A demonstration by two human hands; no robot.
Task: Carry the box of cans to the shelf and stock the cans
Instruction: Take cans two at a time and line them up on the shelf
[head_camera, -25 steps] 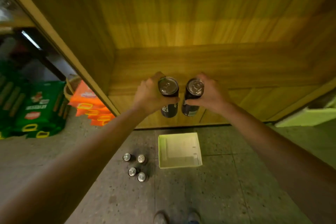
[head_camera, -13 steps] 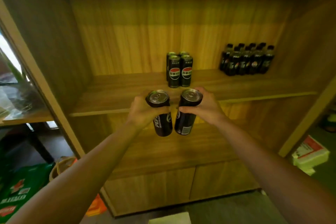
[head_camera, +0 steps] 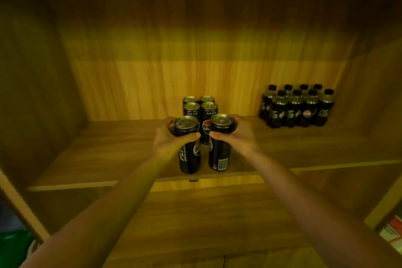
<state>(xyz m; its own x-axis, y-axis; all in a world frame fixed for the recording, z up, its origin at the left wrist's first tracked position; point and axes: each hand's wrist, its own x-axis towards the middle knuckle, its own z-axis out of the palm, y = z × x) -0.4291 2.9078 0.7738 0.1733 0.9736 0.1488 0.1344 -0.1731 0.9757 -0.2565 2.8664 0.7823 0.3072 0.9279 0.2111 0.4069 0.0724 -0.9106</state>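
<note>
My left hand (head_camera: 168, 140) grips a tall black cola can (head_camera: 188, 152) near its top. My right hand (head_camera: 236, 135) grips a second black can (head_camera: 219, 152) the same way. Both cans are upright, side by side, at the front edge of the wooden shelf board (head_camera: 108, 159); I cannot tell whether their bases touch it. Right behind them several black cans (head_camera: 200, 107) stand in a tight block on the same shelf. The box is out of view.
A pack of several small dark bottles (head_camera: 297, 106) stands at the back right of the shelf. Wooden side walls close the shelf on left and right. A lower shelf (head_camera: 206, 220) lies below. Green packaging (head_camera: 13, 248) shows at bottom left, a red-and-white pack (head_camera: 392, 233) at bottom right.
Both hands have lifted the two cans from low near the floor up to the shelf with the standing cans. The view has tilted up, so the floor box and loose cans are gone.
</note>
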